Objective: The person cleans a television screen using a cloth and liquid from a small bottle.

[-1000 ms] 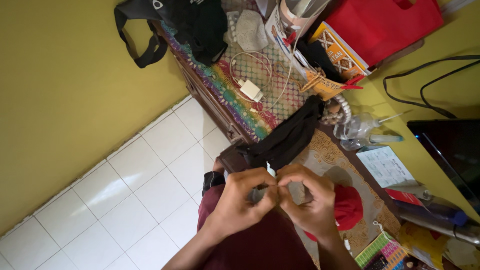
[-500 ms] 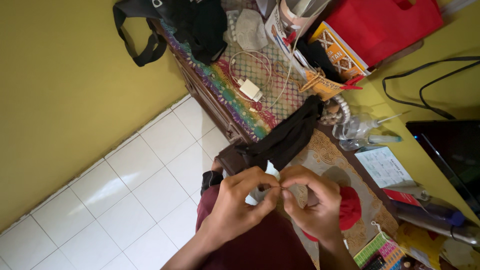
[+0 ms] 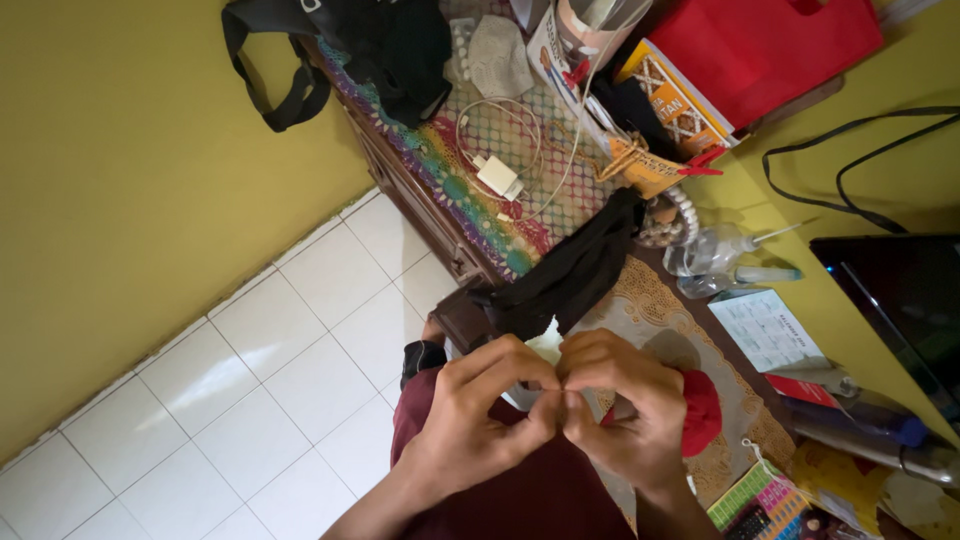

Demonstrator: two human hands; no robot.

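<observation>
Left hand (image 3: 470, 420) and right hand (image 3: 625, 405) pressed together, fingertips pinching small white piece (image 3: 545, 347) over brown lace mat (image 3: 650, 310), its axis hidden, less white visible than half second ago, black cloth (image 3: 570, 275) just beyond.

A white charger (image 3: 497, 176) with its cable lies on the colourful mat (image 3: 470, 190). A red bag (image 3: 765, 45) stands behind. A black cloth (image 3: 570, 275) drapes nearby.

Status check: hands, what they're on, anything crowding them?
Left hand and right hand pinch a small white piece, fingertips together. Black cloth lies just beyond. Red object beside right hand.
</observation>
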